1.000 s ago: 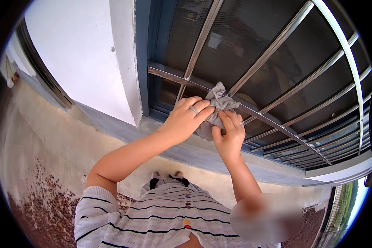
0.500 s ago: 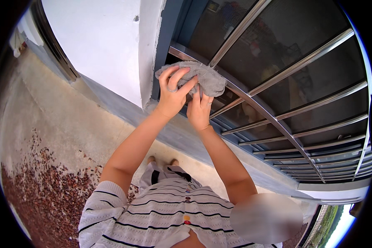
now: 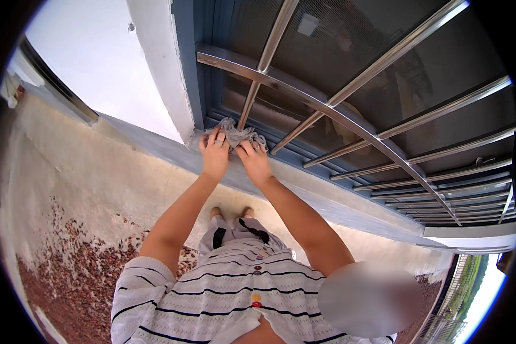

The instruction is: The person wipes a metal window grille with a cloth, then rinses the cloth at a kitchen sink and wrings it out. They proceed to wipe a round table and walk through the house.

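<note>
A crumpled grey cloth [image 3: 230, 129] lies bunched at the lower left corner of a barred window, around the foot of the first upright bar [image 3: 250, 103]. My left hand [image 3: 215, 152] presses on its left part, fingers curled over the fabric. Beside it, my right hand [image 3: 253, 157] grips the cloth's right part, with the fingertips partly sunk in the folds. Both hands are close together over the window sill [image 3: 304, 172]. A ring shows on a finger of each hand.
Shiny metal bars and a curved crossbar [image 3: 355, 121] cover the dark window with its blue frame [image 3: 184, 63]. A white wall [image 3: 92, 63] stands on the left. Reddish-brown pieces [image 3: 86, 275] lie spread over the concrete floor [image 3: 97, 172]. A blurred round patch [image 3: 370, 298] hides the lower right.
Both hands have moved the cloth down from the crossbar to the sill corner at the bars' lower ends. The view has shifted, so more of the crossbar's left end shows.
</note>
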`<state>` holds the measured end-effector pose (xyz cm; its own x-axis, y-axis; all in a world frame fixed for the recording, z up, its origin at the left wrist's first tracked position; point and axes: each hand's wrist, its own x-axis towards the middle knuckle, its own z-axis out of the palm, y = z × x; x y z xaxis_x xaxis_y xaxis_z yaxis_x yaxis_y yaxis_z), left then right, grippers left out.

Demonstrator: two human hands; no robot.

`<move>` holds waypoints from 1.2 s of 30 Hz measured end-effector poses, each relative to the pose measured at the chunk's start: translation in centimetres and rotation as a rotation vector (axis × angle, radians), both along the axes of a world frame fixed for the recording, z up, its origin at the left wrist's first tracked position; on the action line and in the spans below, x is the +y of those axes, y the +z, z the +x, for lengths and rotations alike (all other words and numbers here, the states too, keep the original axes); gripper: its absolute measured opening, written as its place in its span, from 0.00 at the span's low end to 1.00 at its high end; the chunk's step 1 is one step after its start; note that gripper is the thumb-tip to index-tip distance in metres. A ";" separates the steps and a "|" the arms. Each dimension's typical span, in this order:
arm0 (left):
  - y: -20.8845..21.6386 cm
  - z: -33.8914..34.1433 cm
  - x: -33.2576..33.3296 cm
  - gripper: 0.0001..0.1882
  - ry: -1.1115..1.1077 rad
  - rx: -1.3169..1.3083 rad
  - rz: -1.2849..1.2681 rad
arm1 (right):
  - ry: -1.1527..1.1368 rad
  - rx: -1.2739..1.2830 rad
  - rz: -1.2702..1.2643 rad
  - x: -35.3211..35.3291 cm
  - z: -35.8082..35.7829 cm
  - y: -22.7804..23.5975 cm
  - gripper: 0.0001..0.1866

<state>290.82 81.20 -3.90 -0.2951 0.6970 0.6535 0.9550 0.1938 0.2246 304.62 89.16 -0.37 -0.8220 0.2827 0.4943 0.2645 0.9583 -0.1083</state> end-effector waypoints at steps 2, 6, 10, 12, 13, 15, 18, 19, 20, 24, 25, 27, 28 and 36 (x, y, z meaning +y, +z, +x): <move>0.7 0.7 -1.0 0.16 0.002 -0.038 -0.100 | -0.028 0.017 0.013 0.0 0.5 0.3 0.10; 1.8 1.8 -2.3 0.17 -0.226 -0.160 -0.228 | -0.047 -0.033 -0.104 0.2 3.0 -0.2 0.06; 6.0 5.3 -0.5 0.21 -0.424 -0.170 0.002 | -0.106 0.107 0.071 1.2 8.2 4.4 0.08; 5.8 6.6 0.9 0.20 -0.496 -0.073 -0.008 | -0.181 0.096 0.129 1.6 10.4 4.1 0.11; 5.3 7.2 1.6 0.20 -0.533 -0.024 -0.011 | -0.219 0.046 0.142 2.0 11.5 2.2 0.12; 2.5 8.2 2.1 0.21 -0.528 0.015 -0.073 | -0.290 -0.047 0.168 2.6 12.9 0.1 0.14; -0.6 10.3 2.7 0.22 -0.401 0.040 -0.095 | -0.353 -0.030 0.179 1.9 11.9 -0.8 0.15; -0.8 10.6 3.2 0.22 -0.385 0.025 -0.113 | -0.373 -0.038 0.168 2.0 11.7 -0.8 0.14; -0.6 11.1 3.4 0.22 -0.377 0.008 -0.136 | -0.402 -0.050 0.152 2.1 11.7 -0.6 0.14; 0.8 12.8 3.7 0.21 -0.366 0.011 -0.168 | -0.455 -0.065 0.097 2.1 12.6 -0.2 0.09; 0.9 13.1 3.8 0.21 -0.365 0.011 -0.176 | -0.459 -0.087 0.071 2.2 13.0 -0.1 0.08; 2.0 14.0 4.4 0.23 -0.361 0.010 -0.211 | -0.420 -0.064 -0.005 2.6 13.8 0.3 0.07; 2.6 14.4 4.4 0.23 -0.364 -0.032 -0.227 | -0.399 -0.053 -0.043 2.9 14.1 0.5 0.06; 3.7 13.6 5.9 0.22 -0.604 -0.037 -0.399 | -0.236 0.008 -0.128 3.7 18.0 1.8 0.09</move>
